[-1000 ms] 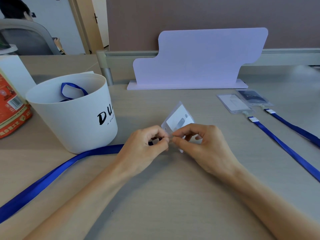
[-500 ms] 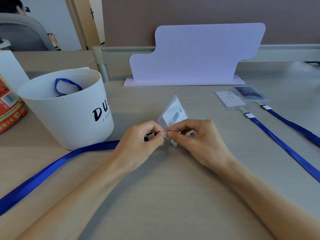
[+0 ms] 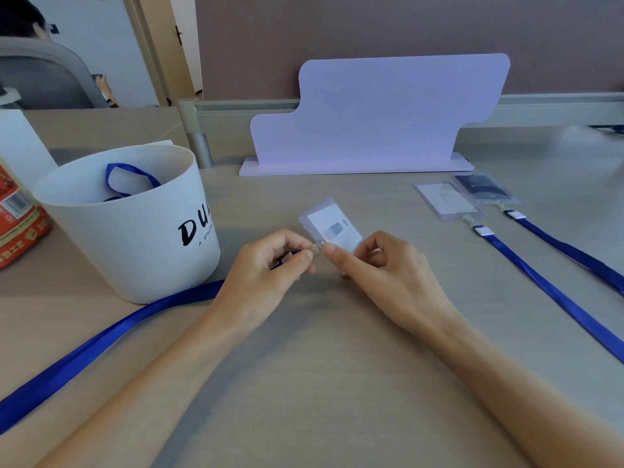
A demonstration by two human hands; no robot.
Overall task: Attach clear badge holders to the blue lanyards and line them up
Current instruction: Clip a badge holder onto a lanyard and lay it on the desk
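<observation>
My left grip [image 3: 270, 265] pinched the small metal clip [image 3: 315, 248] at the end of a blue lanyard [image 3: 101, 336], thumb and forefinger pressed on it. My right grip [image 3: 388, 271] pinched the clear badge holder [image 3: 332, 226] at the edge nearest that clip. The two met just above the desk [image 3: 320, 383], to the right of the white bucket [image 3: 135, 238]. The holder stood tilted up and away from my fingers, and I could not tell whether the clip had caught its slot. I judged the holder to be feather-light, thin and slick, a bendy sleeve that would buckle or slide if squeezed on its flat face. The edge beside the slot seemed the right place to take it. The lanyard was limp ribbon trailing off to my left, with no stiffness of its own, so the hard clip was the only part worth holding. The clip looked small and probably springy, and it needed fingertip pressure, not force. To my right the white-card holder [image 3: 445, 201] and the dark-card holder [image 3: 483, 189] lay side by side, their lanyards running toward me. A spare loop [image 3: 131, 177] poked from the bucket.
</observation>
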